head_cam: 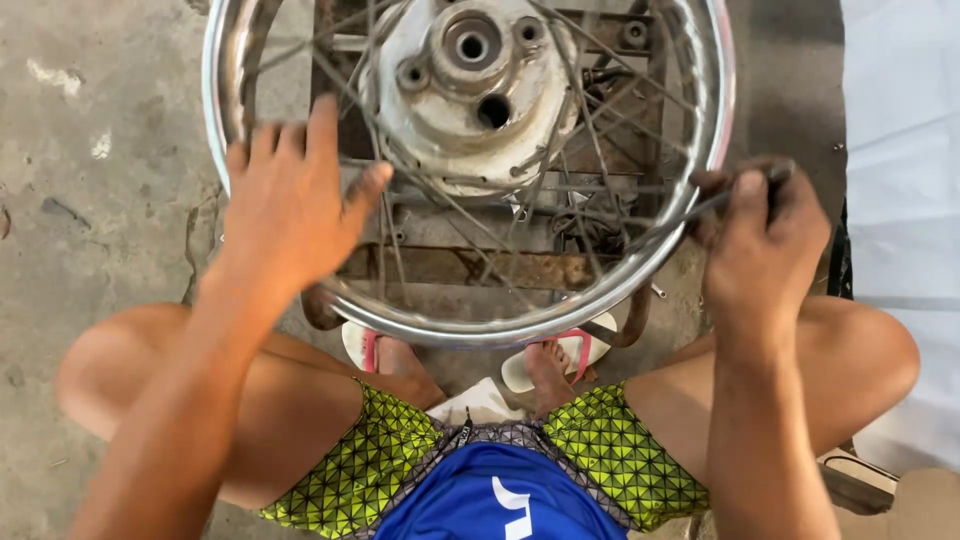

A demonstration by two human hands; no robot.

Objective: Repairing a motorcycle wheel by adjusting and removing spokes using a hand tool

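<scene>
Both hands work on the chrome wheel rim (640, 280), lying flat on a rusty metal stand (480, 268) before my knees. My left hand (290, 205) spreads open over the spokes (440, 205), steadying; better press firmly. My right hand (765, 235) is closed around a thin dark tool (700, 208) at the rim edge; turn it slowly.

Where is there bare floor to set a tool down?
Bare concrete floor lies left of the spoked wheel rim, beyond the left hand. Crowded: the metal stand under the spokes, and feet in sandals below the rim.
</scene>
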